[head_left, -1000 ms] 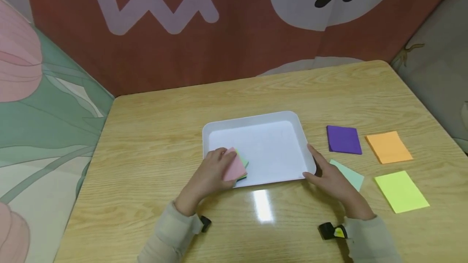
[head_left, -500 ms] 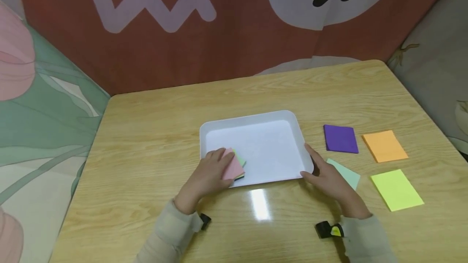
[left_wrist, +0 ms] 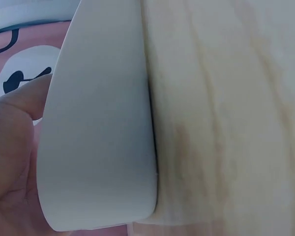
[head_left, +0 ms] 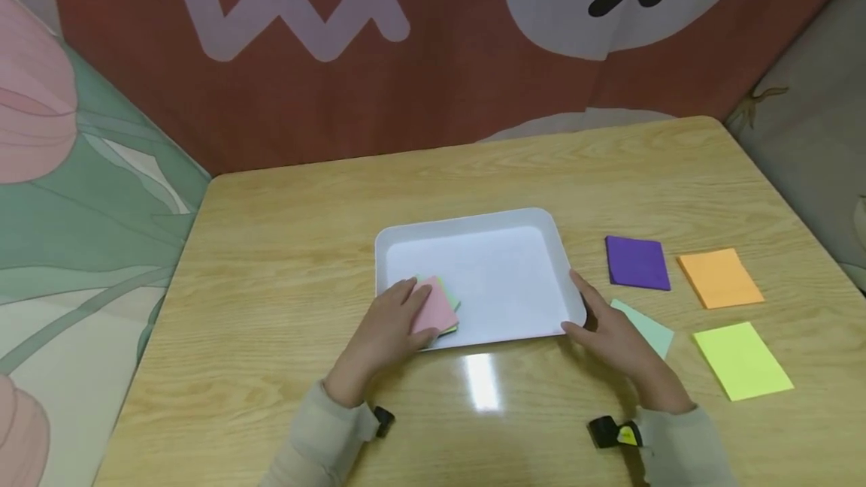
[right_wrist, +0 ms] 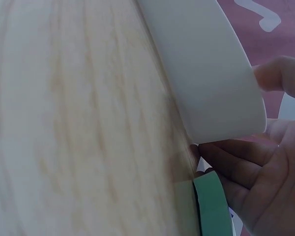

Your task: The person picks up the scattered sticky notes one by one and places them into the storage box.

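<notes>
A shallow white tray (head_left: pixel 501 276) lies on the wooden table. In its near left corner is a small stack of sticky notes (head_left: pixel 438 313), pink on top with green and dark edges showing below. My left hand (head_left: pixel 387 325) holds this stack, thumb at its near edge and fingers over its left side. At the tray's near right corner my right hand (head_left: pixel 612 333) grips the wall, the thumb at the near side and the index finger along the right side. The right wrist view shows more fingers (right_wrist: pixel 241 157) bent under the tray's corner.
Right of the tray lie purple (head_left: pixel 638 263), orange (head_left: pixel 721 278) and yellow-green (head_left: pixel 743 361) note pads. A mint green pad (head_left: pixel 646 329) lies beside the right hand, partly hidden by it. A fabric-covered wall (head_left: pixel 338 104) borders the table's far edge.
The left hand has drawn back slightly on the stack, and a green corner now shows at its far side. The right hand stays at the tray's corner; the view shifts a little.
</notes>
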Available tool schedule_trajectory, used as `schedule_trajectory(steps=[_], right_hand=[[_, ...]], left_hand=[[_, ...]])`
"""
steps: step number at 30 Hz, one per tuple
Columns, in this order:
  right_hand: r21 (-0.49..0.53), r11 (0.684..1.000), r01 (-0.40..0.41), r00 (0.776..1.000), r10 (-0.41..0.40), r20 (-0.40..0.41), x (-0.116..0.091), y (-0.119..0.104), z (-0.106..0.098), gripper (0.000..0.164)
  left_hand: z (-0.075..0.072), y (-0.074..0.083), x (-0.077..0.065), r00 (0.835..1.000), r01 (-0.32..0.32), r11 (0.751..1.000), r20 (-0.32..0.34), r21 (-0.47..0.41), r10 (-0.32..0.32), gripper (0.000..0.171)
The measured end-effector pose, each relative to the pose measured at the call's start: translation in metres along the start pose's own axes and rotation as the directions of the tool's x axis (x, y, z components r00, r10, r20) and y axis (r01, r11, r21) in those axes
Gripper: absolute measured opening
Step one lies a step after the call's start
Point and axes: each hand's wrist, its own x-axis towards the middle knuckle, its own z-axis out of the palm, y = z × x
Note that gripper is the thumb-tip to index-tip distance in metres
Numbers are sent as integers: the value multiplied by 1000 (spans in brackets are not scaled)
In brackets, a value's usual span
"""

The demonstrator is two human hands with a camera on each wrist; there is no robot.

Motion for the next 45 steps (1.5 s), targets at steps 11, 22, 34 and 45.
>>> schedule_trajectory(steps=[11,22,34,45], right_hand=[[-2,1000,-6,1000,6,-1,0,0,-3,79],[-19,1000,-3,1000,3,-16,-2,3,2,78],[-69,997,-22,999,19,-34,-5,1,5,76],[-71,997,8,999,-11,-37,-2,0,4,76]], left_hand=[[-3,-2,-4,975,-21,991,-222,-133,-9,41],[-6,-9,-14,922,111,943,-321,-313,-215,42],[-1,-13,-14,928,188,871,-209,-455,-309,61],[7,-21,-16,933,187,872,-196,-452,-302,62]])
